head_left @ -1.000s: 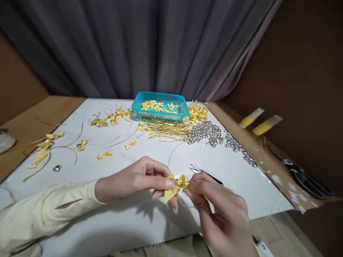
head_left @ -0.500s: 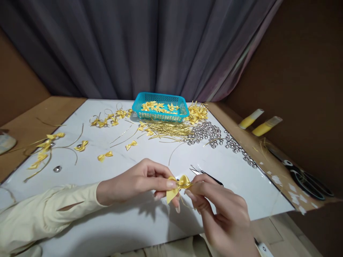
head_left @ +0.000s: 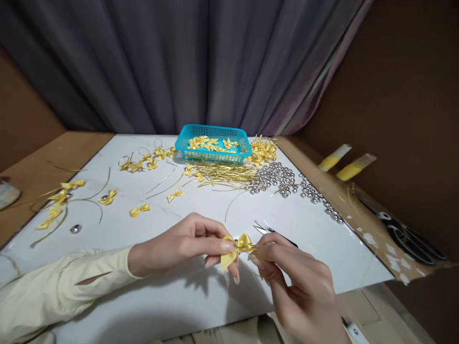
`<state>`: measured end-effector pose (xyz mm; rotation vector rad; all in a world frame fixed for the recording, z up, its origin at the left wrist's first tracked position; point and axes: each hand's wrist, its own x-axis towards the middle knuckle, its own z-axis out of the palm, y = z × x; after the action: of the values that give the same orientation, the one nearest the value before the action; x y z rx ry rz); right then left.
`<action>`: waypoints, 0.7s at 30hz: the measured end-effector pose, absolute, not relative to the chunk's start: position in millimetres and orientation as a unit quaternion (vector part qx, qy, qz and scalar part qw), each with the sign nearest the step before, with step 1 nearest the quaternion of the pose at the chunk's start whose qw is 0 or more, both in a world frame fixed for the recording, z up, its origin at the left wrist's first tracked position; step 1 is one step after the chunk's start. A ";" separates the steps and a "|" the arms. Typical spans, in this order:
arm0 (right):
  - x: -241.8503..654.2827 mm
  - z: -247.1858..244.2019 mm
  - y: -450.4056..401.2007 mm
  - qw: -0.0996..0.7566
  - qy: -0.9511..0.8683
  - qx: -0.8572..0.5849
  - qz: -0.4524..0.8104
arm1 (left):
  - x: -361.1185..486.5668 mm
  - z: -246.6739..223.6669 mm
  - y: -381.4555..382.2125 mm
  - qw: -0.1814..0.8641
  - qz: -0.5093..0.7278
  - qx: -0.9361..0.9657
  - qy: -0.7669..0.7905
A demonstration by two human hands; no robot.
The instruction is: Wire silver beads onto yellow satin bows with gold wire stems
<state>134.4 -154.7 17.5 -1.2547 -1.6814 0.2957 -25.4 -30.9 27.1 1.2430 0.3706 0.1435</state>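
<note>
A yellow satin ribbon bow [head_left: 228,260] is pinched between the thumb and fingers of my left hand [head_left: 193,243], held above the white table near its front edge. My right hand [head_left: 297,277] is closed at the bow's right side, its fingertips pinching a thin gold cord [head_left: 248,248] that runs across the bow's middle. A thin strand hangs below, between the two hands. Just behind my right fingers lie small scissors [head_left: 263,229] with black handles, partly hidden by that hand.
A blue basket [head_left: 213,157] of yellow bows stands at the back. Before it lie gold cords [head_left: 225,173] and many silver beads [head_left: 276,177]. Loose bows [head_left: 139,210] are scattered leftward. Large scissors [head_left: 401,234] and two yellow-filled tubes [head_left: 355,167] lie at the right.
Hardly anything differs. Both hands keep their pinch on the bow and the cord, and the view has shifted very slightly.
</note>
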 end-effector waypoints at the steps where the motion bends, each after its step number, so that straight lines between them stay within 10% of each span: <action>1: 134.3 18.0 -154.7 0.489 -0.694 -0.516 0.118 | -25.5 27.0 -31.1 0.794 0.067 0.579 0.173; 21: 136.3 14.4 -154.7 0.488 -0.699 -0.513 0.100 | -25.3 25.8 -32.3 0.787 0.072 0.587 0.176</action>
<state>136.3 -154.7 14.4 -1.2474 -1.6987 0.2419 -25.3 -32.3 25.8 1.2642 0.3804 0.1558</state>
